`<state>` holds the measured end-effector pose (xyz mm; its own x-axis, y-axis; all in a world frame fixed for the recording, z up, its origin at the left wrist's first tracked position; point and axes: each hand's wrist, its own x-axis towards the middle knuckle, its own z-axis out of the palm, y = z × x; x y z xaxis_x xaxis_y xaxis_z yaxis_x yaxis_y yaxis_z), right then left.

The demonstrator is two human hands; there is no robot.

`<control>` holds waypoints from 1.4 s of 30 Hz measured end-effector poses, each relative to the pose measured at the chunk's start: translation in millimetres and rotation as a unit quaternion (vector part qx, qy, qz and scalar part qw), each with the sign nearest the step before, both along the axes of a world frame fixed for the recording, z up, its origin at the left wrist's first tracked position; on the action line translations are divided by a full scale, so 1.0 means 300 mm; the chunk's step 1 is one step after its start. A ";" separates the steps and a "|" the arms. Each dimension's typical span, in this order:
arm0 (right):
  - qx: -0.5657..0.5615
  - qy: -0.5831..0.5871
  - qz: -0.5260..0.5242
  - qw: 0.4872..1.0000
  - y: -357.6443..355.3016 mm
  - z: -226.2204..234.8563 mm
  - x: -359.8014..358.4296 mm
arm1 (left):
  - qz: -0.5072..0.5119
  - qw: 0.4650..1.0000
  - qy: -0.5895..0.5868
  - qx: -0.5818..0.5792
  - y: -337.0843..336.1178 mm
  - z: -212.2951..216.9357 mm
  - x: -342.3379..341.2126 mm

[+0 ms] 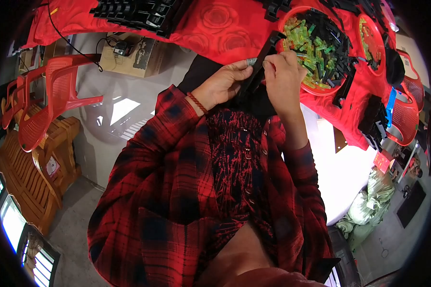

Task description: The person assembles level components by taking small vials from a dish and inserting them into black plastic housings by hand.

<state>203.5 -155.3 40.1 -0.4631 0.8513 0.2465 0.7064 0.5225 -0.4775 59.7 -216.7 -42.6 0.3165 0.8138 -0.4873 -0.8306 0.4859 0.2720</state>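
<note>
A long black plastic strip [262,58] stands tilted between my hands, over my lap at the table's edge. My left hand [220,85] is closed round its left side, thumb on top. A small clear greenish piece [251,61] shows at the left fingertips, against the strip. My right hand [283,79] is closed, thumb and fingers pinched at the strip's right edge; what lies between them is hidden. Just beyond it a round red tray [301,91] holds many small yellow-green clear pieces [305,40] and small black pieces [331,43].
A red cloth [215,28] covers the table. Black ridged plastic parts [134,16] lie at the far left. Another red tray [379,43] stands at the right. Below the table is a cardboard box [129,57]; red chairs [52,95] and a wooden bench [33,167] stand left.
</note>
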 end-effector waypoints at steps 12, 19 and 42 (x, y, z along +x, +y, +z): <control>0.045 -0.031 0.024 0.998 -0.006 -0.001 -0.015 | 0.021 0.997 -0.049 0.048 -0.004 -0.014 -0.001; -0.113 0.087 -0.049 0.989 -0.051 -0.010 -0.030 | 0.034 0.996 -0.058 0.060 0.002 -0.004 -0.006; -0.356 0.334 -0.145 0.861 -0.064 -0.048 -0.061 | 0.054 0.997 -0.035 0.049 0.010 0.072 -0.011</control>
